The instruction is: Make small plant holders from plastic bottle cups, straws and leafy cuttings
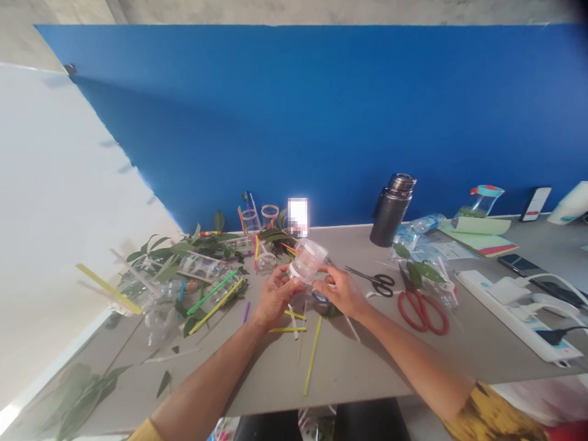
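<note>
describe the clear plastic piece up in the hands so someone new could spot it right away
Find the grey table along the blue wall. Near its middle, between the left hand and right hand, is a clear plastic piece. It alone is lifted off the table, while the other clear pieces lie among leaves and straws.

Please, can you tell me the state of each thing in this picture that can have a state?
Clear plastic container: held up, tilted.
Left hand: gripping it from below.
Right hand: fingers on its side.
Red-handled scissors: lying flat.
Black-handled scissors: lying flat.
Dark metal flask: upright, capped.
Plastic water bottle: on its side.
Power strip: plugs inserted.
</note>
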`<state>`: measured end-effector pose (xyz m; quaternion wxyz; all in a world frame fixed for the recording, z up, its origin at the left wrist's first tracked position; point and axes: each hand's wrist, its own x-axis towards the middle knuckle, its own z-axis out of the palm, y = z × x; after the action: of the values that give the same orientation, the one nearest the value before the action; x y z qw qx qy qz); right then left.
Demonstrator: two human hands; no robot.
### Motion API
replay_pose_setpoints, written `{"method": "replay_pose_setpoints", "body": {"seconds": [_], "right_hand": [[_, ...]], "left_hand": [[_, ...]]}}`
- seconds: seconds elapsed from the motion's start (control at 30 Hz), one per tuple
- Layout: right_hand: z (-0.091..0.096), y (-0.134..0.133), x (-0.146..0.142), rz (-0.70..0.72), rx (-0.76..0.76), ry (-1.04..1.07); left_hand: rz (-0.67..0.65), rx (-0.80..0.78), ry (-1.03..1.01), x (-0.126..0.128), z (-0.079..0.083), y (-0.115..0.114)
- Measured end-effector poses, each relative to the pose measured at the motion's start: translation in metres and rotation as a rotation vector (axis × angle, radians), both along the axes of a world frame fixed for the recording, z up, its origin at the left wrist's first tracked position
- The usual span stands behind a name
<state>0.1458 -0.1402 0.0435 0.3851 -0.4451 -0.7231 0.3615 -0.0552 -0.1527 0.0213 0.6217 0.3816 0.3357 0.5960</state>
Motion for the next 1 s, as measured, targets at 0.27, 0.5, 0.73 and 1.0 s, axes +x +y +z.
{"method": "replay_pose_setpoints", "body": {"seconds": [0.27, 0.5, 0.73, 1.0], "right_hand": [[0.0, 0.0, -0.001, 0.012, 0.102, -0.063], [-0.005, -0.009, -0.006, -0.043, 0.236, -0.123], [-0.005, -0.006, -0.006, -0.092, 0.216, -0.117], [-0.001, -0.003, -0.003, -0.132, 0.149, -0.09]], "left_hand": [[0.154, -0.059, 0.048, -0.004, 0.0, 0.006], [0.28, -0.027, 0.137, -0.004, -0.004, 0.01], [0.218, -0.067, -0.009, -0.005, 0.004, 0.006], [-0.028, -0.044, -0.094, -0.008, 0.008, -0.002]]}}
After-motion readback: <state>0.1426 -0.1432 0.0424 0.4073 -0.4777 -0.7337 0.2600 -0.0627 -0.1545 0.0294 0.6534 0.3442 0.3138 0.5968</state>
